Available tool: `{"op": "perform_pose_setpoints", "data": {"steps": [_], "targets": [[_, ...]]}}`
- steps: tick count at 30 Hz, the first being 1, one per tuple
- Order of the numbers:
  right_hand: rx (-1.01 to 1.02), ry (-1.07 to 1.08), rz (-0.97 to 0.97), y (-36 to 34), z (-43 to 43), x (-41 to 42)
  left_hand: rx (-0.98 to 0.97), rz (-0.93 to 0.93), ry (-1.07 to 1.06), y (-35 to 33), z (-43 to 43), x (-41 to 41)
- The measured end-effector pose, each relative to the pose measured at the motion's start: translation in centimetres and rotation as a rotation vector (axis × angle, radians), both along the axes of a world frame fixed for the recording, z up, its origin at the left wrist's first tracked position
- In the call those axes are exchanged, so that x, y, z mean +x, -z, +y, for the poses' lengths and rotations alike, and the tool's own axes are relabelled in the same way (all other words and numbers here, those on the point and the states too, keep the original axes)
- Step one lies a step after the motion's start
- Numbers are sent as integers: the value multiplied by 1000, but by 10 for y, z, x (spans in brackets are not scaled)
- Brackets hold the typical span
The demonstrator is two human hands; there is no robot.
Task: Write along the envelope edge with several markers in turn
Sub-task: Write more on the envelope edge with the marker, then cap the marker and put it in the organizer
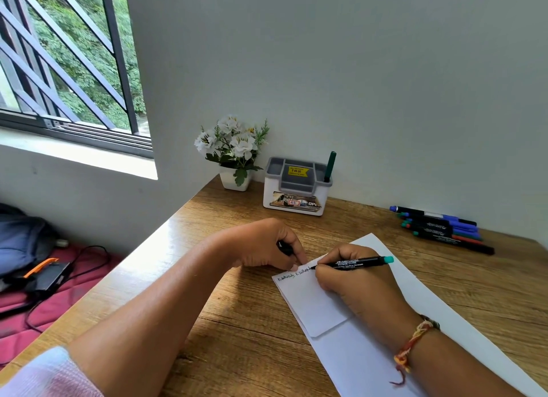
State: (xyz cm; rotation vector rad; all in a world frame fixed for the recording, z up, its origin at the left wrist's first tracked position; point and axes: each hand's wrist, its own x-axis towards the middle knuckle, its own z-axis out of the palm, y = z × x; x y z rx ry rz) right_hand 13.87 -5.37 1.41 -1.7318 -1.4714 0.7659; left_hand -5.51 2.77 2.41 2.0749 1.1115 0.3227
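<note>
A long white envelope [350,346] lies slanted on the wooden desk [225,307], flap side up. Handwriting runs along its far short edge. My right hand [353,281] grips a black marker [355,262] with a teal end, its tip touching the envelope just after the written words. My left hand [267,245] is curled around a small black object, likely the marker's cap [284,247], and its fingertips press on the envelope's far edge. Several more markers [441,229] lie side by side at the desk's back right.
A white and grey desk organiser [296,186] stands at the back against the wall with one green pen [330,166] upright in it. A small pot of white flowers [234,153] is to its left. Left of the desk, a bed holds a bag and cables.
</note>
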Motion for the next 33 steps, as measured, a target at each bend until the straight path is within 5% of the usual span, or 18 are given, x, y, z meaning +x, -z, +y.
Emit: {"op": "perform_pose_setpoints", "data": {"steps": [16,23,27,33], "targets": [[-27,-28,35,-2,-1,0,11,-16,-6,0,-1,0],[3,-6,213,1,2,5,-15,-33,-12,-1,-1,-2],[-13,-1,553,2,5,10,-126,-274,-104,1,-2,-4],[131,-28,794,-7,8,14,-409,-814,-186,-10,-8,7]]}}
